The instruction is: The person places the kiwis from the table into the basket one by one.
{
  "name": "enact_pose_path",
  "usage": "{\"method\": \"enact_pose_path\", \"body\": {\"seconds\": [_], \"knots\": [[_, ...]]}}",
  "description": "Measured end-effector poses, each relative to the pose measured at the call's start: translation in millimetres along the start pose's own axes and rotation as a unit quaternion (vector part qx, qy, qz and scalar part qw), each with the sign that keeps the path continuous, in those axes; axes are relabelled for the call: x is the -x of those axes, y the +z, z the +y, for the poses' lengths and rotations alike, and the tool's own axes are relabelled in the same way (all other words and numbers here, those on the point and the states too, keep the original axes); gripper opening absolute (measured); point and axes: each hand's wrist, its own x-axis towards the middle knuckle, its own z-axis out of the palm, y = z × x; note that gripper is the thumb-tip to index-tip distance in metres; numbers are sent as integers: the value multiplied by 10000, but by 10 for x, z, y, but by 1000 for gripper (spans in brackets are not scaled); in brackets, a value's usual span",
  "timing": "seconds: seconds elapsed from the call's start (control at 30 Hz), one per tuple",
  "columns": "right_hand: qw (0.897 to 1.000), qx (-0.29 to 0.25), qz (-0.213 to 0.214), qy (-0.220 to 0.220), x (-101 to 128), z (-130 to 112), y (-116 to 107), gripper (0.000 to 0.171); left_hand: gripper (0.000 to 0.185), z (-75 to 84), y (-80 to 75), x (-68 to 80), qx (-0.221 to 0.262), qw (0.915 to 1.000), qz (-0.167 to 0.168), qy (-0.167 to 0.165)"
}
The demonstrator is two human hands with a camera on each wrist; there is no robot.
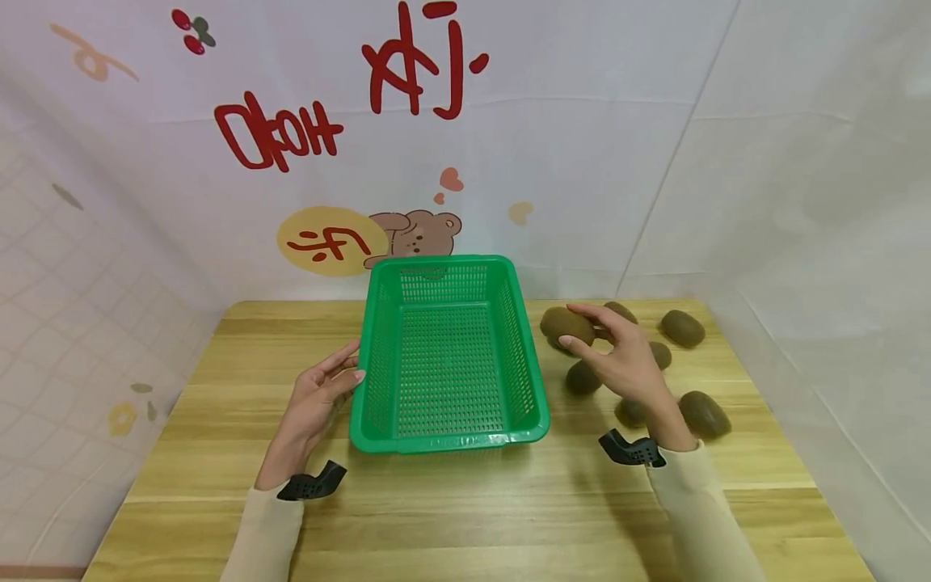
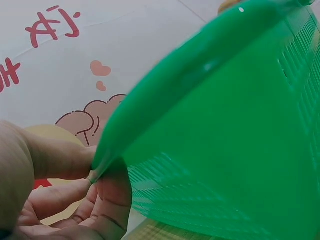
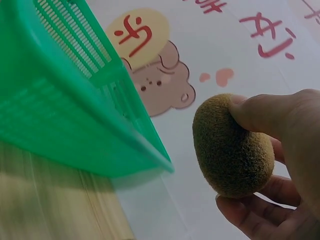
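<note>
A green plastic basket [image 1: 451, 443] with slotted walls and a mesh floor stands in the middle of the table, nothing inside it. My left hand [image 1: 320, 402] pinches its left rim, thumb on top and fingers beneath, as the left wrist view shows at the rim [image 2: 130, 117]. Just off the basket's right side, my right hand [image 1: 625, 356] holds a brown fuzzy kiwi [image 3: 232, 147] between thumb and fingers. In the right wrist view the kiwi is apart from the basket wall [image 3: 75, 130].
Several more kiwis lie on the table to the right, among them one at the back [image 1: 682, 329] and one nearer [image 1: 704, 415]; some are partly hidden by the right hand. A white printed cloth [image 1: 582, 145] hangs behind the wooden table [image 1: 465, 517].
</note>
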Motion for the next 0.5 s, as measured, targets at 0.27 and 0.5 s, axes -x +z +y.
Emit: {"method": "enact_pose_path", "body": {"seconds": [0.27,0.5], "knots": [[9991,74,-278,-305,-113,-172,192,49,65,-15,0,-3,106,9999,-14,67],[9970,-209,-569,-480,-183,-301,381,49,65,-9,12,-8,232,9997,-18,106]]}}
